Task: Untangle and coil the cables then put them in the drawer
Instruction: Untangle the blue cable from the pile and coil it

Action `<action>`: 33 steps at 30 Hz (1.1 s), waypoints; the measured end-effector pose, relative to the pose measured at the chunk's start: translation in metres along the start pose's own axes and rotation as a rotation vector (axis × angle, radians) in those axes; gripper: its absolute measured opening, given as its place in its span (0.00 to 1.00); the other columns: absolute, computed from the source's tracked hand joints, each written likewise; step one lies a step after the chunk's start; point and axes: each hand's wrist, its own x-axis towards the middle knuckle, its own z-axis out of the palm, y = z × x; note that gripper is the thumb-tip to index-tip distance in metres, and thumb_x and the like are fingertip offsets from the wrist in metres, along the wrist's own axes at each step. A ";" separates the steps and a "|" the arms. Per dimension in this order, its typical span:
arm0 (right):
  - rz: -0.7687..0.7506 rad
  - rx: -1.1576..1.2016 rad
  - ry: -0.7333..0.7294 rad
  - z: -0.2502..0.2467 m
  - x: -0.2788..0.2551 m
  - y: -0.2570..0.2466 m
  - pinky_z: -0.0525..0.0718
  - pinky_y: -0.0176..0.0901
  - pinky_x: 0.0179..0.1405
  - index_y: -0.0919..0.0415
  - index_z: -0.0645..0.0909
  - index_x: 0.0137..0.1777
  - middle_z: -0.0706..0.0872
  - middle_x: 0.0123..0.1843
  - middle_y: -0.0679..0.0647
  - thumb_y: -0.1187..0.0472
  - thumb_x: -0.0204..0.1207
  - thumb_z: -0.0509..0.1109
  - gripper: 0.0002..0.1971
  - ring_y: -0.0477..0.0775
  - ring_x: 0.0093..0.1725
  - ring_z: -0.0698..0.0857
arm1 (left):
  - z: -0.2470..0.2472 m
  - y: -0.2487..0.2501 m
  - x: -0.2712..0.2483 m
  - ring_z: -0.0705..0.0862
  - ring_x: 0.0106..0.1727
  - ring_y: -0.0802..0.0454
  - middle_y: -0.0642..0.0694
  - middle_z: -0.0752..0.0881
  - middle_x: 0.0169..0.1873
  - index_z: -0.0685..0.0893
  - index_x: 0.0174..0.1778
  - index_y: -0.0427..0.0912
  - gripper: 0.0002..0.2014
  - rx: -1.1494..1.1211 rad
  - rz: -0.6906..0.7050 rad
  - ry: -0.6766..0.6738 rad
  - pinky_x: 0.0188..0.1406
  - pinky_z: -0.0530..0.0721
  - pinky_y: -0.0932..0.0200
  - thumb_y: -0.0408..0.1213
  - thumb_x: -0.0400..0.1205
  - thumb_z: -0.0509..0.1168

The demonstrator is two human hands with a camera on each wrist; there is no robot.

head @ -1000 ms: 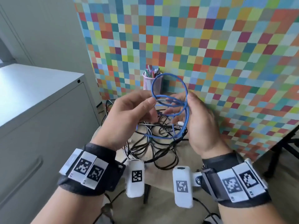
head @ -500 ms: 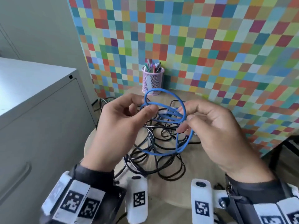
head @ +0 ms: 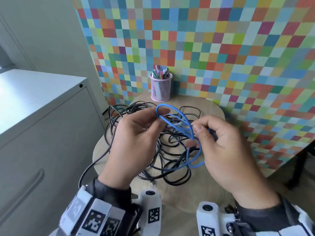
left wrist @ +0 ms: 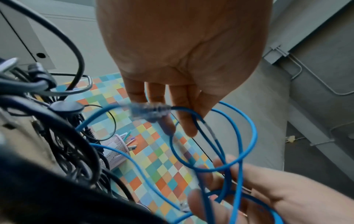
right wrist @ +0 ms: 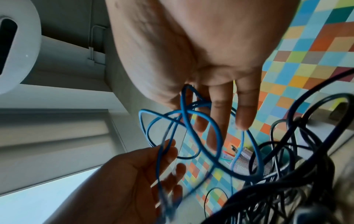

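A thin blue cable (head: 179, 114) is looped a few times and held up between both hands, above a tangle of black cables (head: 163, 160) on the small round wooden table (head: 213, 109). My left hand (head: 136, 133) pinches one end of the loops between thumb and forefinger; in the left wrist view the blue cable's plug (left wrist: 149, 109) lies across its fingers. My right hand (head: 219, 142) pinches the gathered loops on the other side, and the blue cable (right wrist: 184, 121) runs under its fingers. The lowest blue loop hangs down onto the black tangle.
A pink mesh pen pot (head: 161, 86) stands at the back of the table against a multicoloured chequered panel (head: 221, 48). A grey metal cabinet with a drawer handle (head: 25, 189) stands to the left. One black cable (head: 95, 162) trails off the table's left edge.
Both hands have come lower and a little apart with the blue cable. The loops have tipped from upright to slanting, and the head view has dropped closer to the table.
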 end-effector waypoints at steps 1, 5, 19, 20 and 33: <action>0.010 0.013 0.030 0.000 0.000 -0.002 0.87 0.48 0.37 0.50 0.83 0.47 0.91 0.45 0.42 0.58 0.90 0.63 0.11 0.47 0.40 0.94 | 0.001 0.000 0.001 0.85 0.33 0.65 0.51 0.92 0.35 0.93 0.55 0.38 0.08 -0.037 -0.025 0.018 0.35 0.79 0.74 0.28 0.87 0.68; 0.053 0.125 0.172 -0.006 0.007 -0.003 0.91 0.63 0.34 0.56 0.83 0.49 0.93 0.43 0.50 0.61 0.92 0.61 0.11 0.58 0.31 0.92 | -0.008 -0.004 0.007 0.91 0.38 0.48 0.44 0.93 0.38 0.92 0.55 0.40 0.14 -0.127 -0.073 0.089 0.39 0.89 0.56 0.21 0.85 0.63; 0.026 0.391 0.133 -0.003 0.014 0.005 0.88 0.49 0.58 0.53 0.90 0.54 0.94 0.56 0.52 0.67 0.74 0.77 0.11 0.53 0.51 0.93 | -0.029 -0.007 0.007 0.87 0.50 0.49 0.49 0.90 0.44 0.97 0.46 0.49 0.24 -0.041 -0.121 -0.014 0.56 0.82 0.44 0.51 0.82 0.53; 0.011 0.364 0.142 -0.003 0.012 0.004 0.88 0.48 0.55 0.51 0.90 0.52 0.94 0.54 0.50 0.68 0.74 0.77 0.11 0.52 0.49 0.93 | -0.030 -0.004 0.006 0.86 0.50 0.55 0.54 0.88 0.45 0.97 0.44 0.54 0.22 0.056 -0.108 -0.031 0.56 0.81 0.50 0.57 0.82 0.57; -0.050 0.342 0.022 0.017 -0.002 -0.011 0.92 0.57 0.58 0.44 0.81 0.69 0.94 0.51 0.57 0.79 0.78 0.74 0.30 0.55 0.53 0.95 | -0.010 0.003 -0.009 0.89 0.41 0.66 0.62 0.92 0.39 0.91 0.42 0.58 0.04 0.471 0.015 -0.296 0.42 0.79 0.72 0.51 0.76 0.78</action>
